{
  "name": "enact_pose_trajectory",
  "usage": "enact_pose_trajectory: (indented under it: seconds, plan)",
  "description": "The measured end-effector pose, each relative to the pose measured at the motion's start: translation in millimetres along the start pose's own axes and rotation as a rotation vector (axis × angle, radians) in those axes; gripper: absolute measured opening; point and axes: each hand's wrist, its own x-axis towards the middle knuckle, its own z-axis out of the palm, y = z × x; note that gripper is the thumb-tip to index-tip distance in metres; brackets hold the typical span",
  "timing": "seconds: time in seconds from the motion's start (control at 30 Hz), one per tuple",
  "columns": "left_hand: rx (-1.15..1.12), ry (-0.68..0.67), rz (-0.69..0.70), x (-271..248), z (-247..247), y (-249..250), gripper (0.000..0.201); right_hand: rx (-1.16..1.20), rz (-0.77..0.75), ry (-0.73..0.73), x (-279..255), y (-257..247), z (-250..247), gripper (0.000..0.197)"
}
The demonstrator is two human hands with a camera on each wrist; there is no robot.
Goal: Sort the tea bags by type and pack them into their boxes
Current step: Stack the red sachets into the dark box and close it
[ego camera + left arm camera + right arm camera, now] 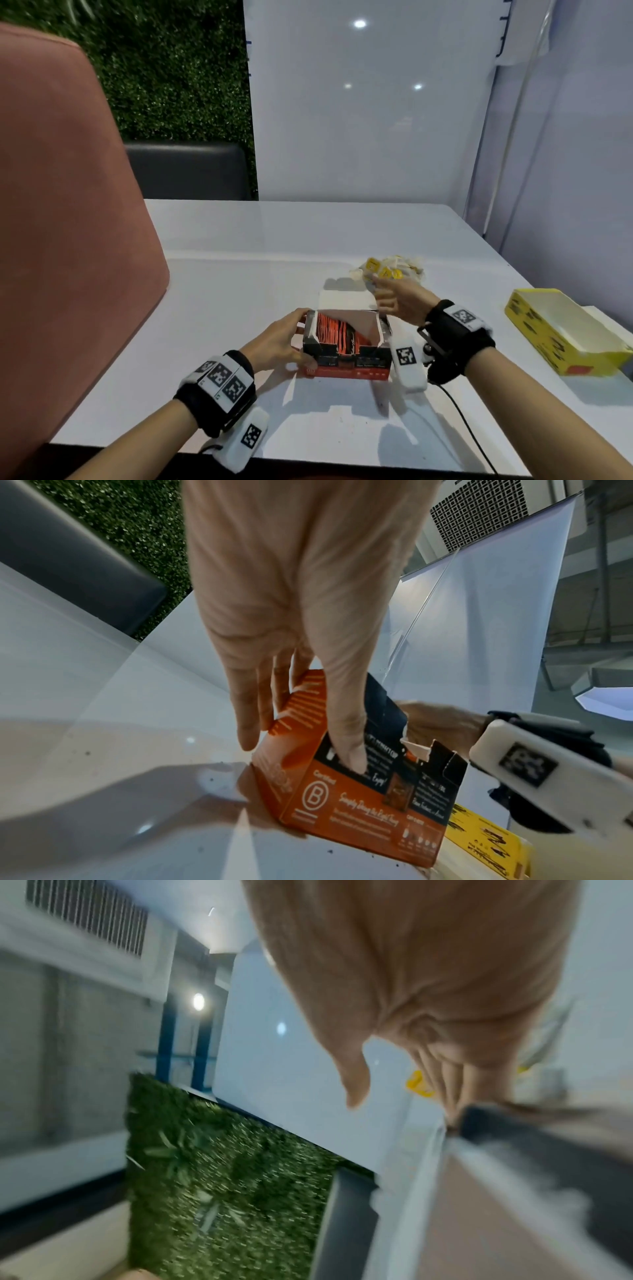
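Note:
An orange and black tea box stands open on the white table, with orange tea bags upright inside and its white lid flap raised behind. My left hand grips the box's left end; in the left wrist view the thumb presses its front face and the fingers lie along the side. My right hand hovers at the box's far right corner, fingers loose and holding nothing. Just beyond it lies a pile of yellow tea bags. The right wrist view is blurred; one yellow bag shows past the fingers.
An open yellow box lies at the table's right edge, also seen in the left wrist view. A pink chair back rises at the left. A dark seat and a white panel stand behind the table.

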Motion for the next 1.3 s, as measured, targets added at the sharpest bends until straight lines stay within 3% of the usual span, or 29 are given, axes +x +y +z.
enact_pose_trajectory:
  seconds: [0.07, 0.2, 0.3, 0.47, 0.57, 0.73, 0.83, 1.13, 1.3]
  plan:
    - [-0.001, 0.000, -0.004, 0.5, -0.8, -0.5, 0.080, -0.026, -0.166, 0.027, -2.6, -7.0, 2.2, 0.038]
    - [0.003, -0.007, 0.000, 0.3, -1.3, -2.6, 0.084, -0.590, -0.473, -0.088, -39.2, -8.3, 15.2, 0.038]
    - [0.027, -0.012, 0.010, -0.3, -1.5, -3.5, 0.087, -1.013, -0.515, -0.208, -59.9, 3.7, 22.6, 0.034]
    - [0.085, -0.057, -0.027, 0.7, -2.8, 2.3, 0.108, -1.320, -0.572, -0.217, -67.2, 16.9, 23.0, 0.046]
    - [0.109, -0.046, -0.003, 0.9, -2.4, 6.4, 0.111, -1.359, -0.639, -0.194, -65.3, 19.5, 24.5, 0.044]
    - [0.206, -0.040, 0.027, 0.2, -0.6, 4.4, 0.081, -1.485, -0.645, -0.172, -67.9, 33.9, 22.6, 0.043]
    - [0.221, -0.033, 0.031, 0.7, 2.2, 1.4, 0.074, -1.538, -0.658, -0.139, -69.6, 39.0, 21.9, 0.044]
    - [0.218, -0.040, 0.014, 1.6, 1.1, 4.2, 0.079, -1.729, -0.565, -0.224, -74.9, 42.9, 18.0, 0.062]
    - [0.265, -0.048, 0.003, 2.8, -1.3, 6.0, 0.090, -1.655, -0.524, -0.244, -78.6, 36.9, 14.8, 0.073]
